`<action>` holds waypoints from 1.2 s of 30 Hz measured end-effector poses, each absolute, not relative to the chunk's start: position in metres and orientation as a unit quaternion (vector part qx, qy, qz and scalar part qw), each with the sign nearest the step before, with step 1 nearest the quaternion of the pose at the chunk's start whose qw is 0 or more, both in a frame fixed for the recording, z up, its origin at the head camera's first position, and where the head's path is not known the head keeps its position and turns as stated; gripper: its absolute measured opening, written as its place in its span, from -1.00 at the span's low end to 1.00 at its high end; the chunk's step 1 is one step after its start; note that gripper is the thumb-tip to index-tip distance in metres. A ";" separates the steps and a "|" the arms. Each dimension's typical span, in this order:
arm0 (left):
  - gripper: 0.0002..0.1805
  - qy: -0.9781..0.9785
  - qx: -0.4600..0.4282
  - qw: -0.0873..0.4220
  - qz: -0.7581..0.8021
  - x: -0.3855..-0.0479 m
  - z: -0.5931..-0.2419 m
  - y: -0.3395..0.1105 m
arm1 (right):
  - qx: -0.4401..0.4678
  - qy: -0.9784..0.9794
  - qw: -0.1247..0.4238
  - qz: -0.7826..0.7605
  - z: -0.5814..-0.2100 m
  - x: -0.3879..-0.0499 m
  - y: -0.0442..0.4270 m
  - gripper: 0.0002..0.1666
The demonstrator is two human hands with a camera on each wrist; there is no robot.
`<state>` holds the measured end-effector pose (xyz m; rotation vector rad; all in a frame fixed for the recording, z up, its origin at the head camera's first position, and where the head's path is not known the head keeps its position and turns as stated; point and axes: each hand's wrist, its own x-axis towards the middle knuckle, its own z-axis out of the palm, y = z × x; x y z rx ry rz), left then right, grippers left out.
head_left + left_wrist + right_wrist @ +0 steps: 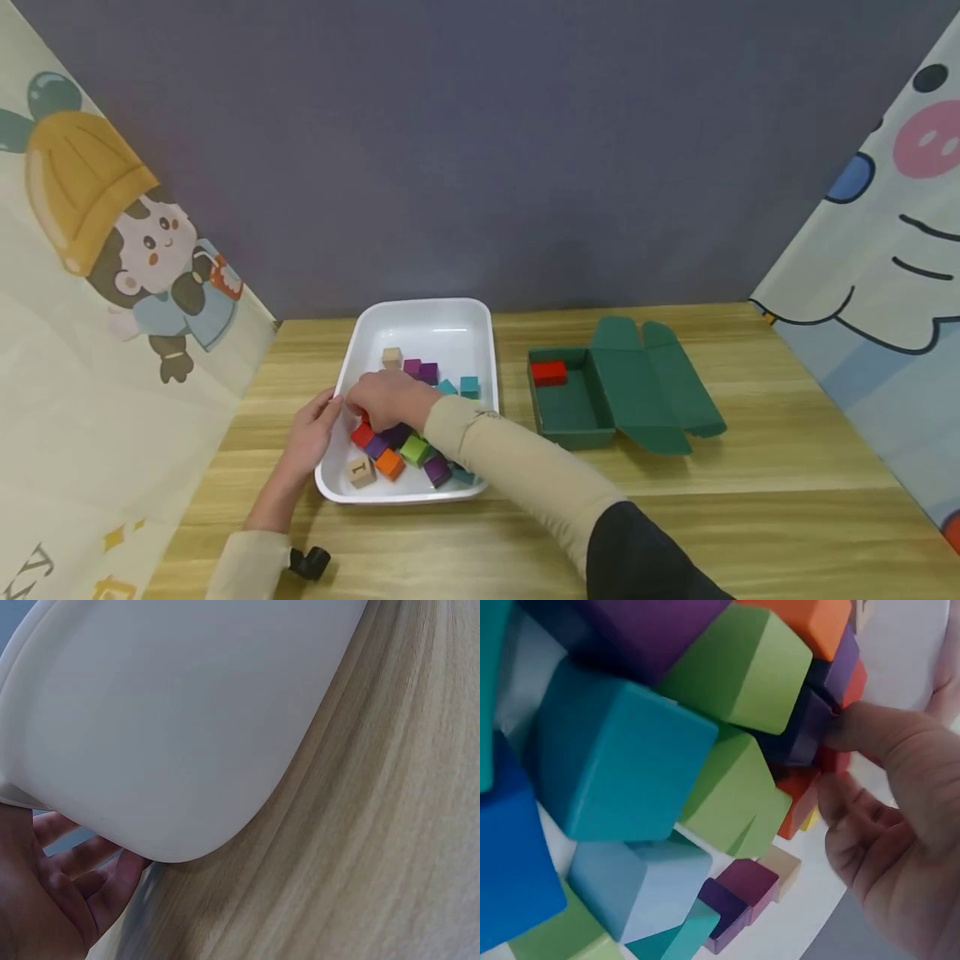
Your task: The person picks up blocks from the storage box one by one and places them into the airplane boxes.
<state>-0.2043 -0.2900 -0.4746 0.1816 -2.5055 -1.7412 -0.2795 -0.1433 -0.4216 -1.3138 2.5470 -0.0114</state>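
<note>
White tray (442,329) was gripped at its side by the left hand (307,435); a red block (834,760) in it was bracketed by the right hand (392,400), but tbh whether pinched couldn't be told.

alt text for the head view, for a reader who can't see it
A person's right hand reaches among colored blocks in a white tray, the left hand touching its rim. To the right on the wood-grain table, an open green box holds one or two red blocks.
</note>
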 end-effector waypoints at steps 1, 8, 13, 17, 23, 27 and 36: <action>-0.53 -0.819 0.059 0.041 -0.569 -0.204 -0.474 -0.290 | -0.455 0.879 0.139 -0.010 -0.421 -0.280 -0.142 -0.76; -0.48 -0.833 0.062 0.042 -0.548 -0.204 -0.477 -0.290 | -0.446 0.882 0.147 -0.049 -0.404 -0.279 -0.123 -0.61; -0.47 -0.825 0.065 0.035 -0.560 -0.203 -0.477 -0.291 | -0.447 0.879 0.152 -0.068 -0.387 -0.278 -0.093 -0.59; -0.44 -0.825 0.069 0.025 -0.560 -0.203 -0.476 -0.291 | -0.448 0.875 0.158 -0.090 -0.375 -0.280 -0.058 -0.56; -0.41 -0.831 0.067 0.019 -0.552 -0.204 -0.475 -0.291 | -0.446 0.882 0.120 -0.088 -0.355 -0.283 0.007 -0.59; -0.40 -0.835 0.065 0.018 -0.547 -0.205 -0.474 -0.290 | -0.428 0.893 0.099 -0.096 -0.347 -0.285 0.053 -0.61; -0.39 -0.843 0.074 0.013 -0.533 -0.203 -0.476 -0.292 | -0.398 0.905 0.073 -0.133 -0.348 -0.295 0.133 -0.64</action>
